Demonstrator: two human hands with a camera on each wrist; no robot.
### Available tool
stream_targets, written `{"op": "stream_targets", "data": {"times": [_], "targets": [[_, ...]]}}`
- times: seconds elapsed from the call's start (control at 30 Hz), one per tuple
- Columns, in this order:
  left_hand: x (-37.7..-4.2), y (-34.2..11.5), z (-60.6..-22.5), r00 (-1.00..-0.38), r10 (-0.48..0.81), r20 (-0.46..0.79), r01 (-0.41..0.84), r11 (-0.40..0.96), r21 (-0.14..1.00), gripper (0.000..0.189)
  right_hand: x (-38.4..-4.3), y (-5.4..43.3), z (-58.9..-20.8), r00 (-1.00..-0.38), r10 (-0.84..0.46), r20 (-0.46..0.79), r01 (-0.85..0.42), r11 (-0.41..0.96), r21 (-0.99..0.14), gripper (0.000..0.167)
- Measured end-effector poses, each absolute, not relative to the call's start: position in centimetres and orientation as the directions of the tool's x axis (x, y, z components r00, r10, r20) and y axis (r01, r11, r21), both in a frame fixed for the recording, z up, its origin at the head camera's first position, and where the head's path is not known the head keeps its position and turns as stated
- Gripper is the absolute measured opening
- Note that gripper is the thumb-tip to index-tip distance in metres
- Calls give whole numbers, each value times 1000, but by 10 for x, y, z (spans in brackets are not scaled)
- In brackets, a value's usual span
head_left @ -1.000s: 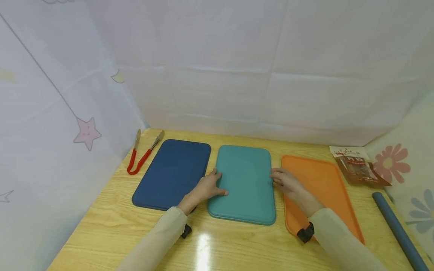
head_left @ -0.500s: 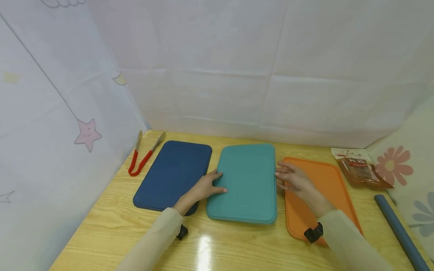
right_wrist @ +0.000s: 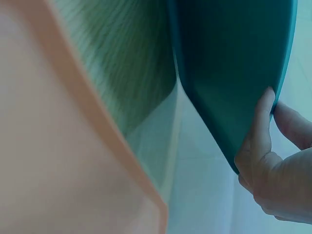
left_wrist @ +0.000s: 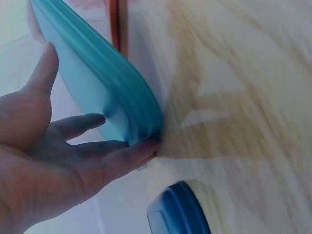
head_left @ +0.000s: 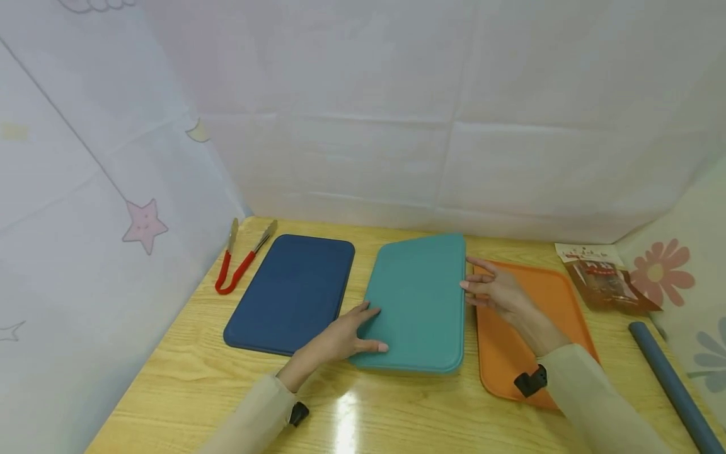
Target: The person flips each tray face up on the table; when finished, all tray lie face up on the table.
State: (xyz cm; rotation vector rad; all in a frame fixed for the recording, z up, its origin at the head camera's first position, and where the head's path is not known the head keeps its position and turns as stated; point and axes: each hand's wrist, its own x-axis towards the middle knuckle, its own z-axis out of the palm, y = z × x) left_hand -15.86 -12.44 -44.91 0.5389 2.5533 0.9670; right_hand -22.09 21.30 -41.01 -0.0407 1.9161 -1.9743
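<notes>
A teal tray point(head_left: 420, 302) is tilted, its right side raised above the table and its near left corner low. My right hand point(head_left: 501, 293) pinches the raised right edge, the thumb on the upper face and the fingers beneath. The right wrist view shows this right hand point(right_wrist: 275, 170) at the rim of the tray's dark underside point(right_wrist: 224, 63). At the left edge, my left hand point(head_left: 343, 337) touches the tray with spread fingers, the thumb over its near left part. In the left wrist view, straight fingertips of the left hand point(left_wrist: 73, 151) meet the teal rim point(left_wrist: 117, 83).
A blue tray point(head_left: 292, 290) lies left of the teal one, with red-handled tongs point(head_left: 241, 268) beyond it. An orange tray point(head_left: 533, 315) lies under my right forearm. A brown food packet point(head_left: 601, 277) and a grey-blue roll point(head_left: 675, 384) are at the right. Cloth walls point(head_left: 363, 126) enclose the table.
The teal tray's right side has risen from the table, tilting the tray. My right hand has moved up with that edge and now pinches it; my left hand has slid toward the near left corner.
</notes>
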Motion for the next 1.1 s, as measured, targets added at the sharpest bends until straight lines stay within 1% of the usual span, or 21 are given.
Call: {"op": "stream_targets", "data": {"times": [0.2,0.33,0.53,0.7,0.9,1.1], "targets": [[-142,-125,-445,-828,513,-227,211,660,721,95,-218,210,-393,-929,-300,-218,238,-30,-971,80],[-135,-121,-445,-834,510,-211,215,653,726,94,-218,205,-384,-932,-305,-196,219,-42,-975,84],[-120,-112,-443,-855,484,-185,218,660,719,88,-217,201,-375,-935,-301,-189,217,-61,-974,84],[-107,-104,-443,-880,463,-111,259,662,704,83,-216,197,-366,-938,-293,-185,225,-111,-968,84],[-94,-92,-439,-909,417,7,303,648,698,78,-218,187,-357,-946,-290,-142,188,-138,-972,84],[-83,-83,-435,-918,374,128,356,641,680,72,-219,175,-348,-952,-282,-119,175,-184,-967,86]]}}
